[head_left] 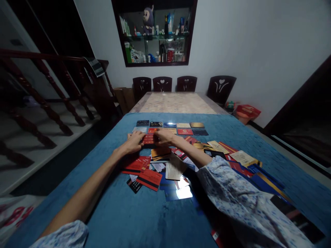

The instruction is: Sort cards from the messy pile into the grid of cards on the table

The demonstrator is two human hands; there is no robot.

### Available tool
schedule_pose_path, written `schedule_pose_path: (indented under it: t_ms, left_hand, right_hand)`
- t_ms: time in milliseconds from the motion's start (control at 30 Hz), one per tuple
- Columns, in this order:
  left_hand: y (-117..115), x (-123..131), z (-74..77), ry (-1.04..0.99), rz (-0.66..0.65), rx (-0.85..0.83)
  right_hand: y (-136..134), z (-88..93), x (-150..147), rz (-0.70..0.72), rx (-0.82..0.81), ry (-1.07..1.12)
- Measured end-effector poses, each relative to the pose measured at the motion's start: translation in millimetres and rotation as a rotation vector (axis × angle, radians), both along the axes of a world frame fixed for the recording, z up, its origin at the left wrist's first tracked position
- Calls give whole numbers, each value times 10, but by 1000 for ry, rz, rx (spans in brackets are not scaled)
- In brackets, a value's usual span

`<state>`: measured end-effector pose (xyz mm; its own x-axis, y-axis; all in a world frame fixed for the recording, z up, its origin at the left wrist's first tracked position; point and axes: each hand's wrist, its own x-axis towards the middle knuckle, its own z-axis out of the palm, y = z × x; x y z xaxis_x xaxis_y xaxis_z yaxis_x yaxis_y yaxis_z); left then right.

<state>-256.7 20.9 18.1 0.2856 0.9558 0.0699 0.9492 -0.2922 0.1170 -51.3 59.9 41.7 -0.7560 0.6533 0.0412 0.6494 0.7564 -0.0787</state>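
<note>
Hands, two, bare: the left hand (136, 141) and the right hand (164, 136) are meeting over one red card (148, 139), fingers bent, one hand at each end of it. Whether either is pinching the card or only resting on its edge cannot be told.

Red card: lying nearest the person, just in front of two rows of five cards (170, 131), toward their left end.

Step in hand, as judged: this card is being squared up as the start of a third row. The next move seems to be calling for light fingertip pressure, without nudging the neighbouring cards.

Loose cards: red, orange, cream, black and blue pieces are overlapping in a heap (149, 179) before the hands; a second spread (243, 158) is trailing off beside the right sleeve (227, 186).

Surface: a blue cloth (113, 206) is covering the near part of the table (176, 102); the far part is showing a pale, stone-like top.

Room: dark chairs (186, 84) are lining the far end, below a recessed display cabinet (188, 41); a wooden balustrade (46, 77) is running along the left.
</note>
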Motion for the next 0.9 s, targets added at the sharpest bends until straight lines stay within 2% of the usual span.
schedule_pose_path:
  t_ms: [367,633,900]
  left_hand:
    - [120,-483,-26,-2,105,-17]
    - [340,-823,-120,-31,98,-2]
    - [437,-956,-205,5,120,-49]
  right_hand:
    - [146,-19,-557,3,39,-35]
    - [258,-5,-877,-22,19,-47]
    - [336,-6,-1045,-7,-34,-121]
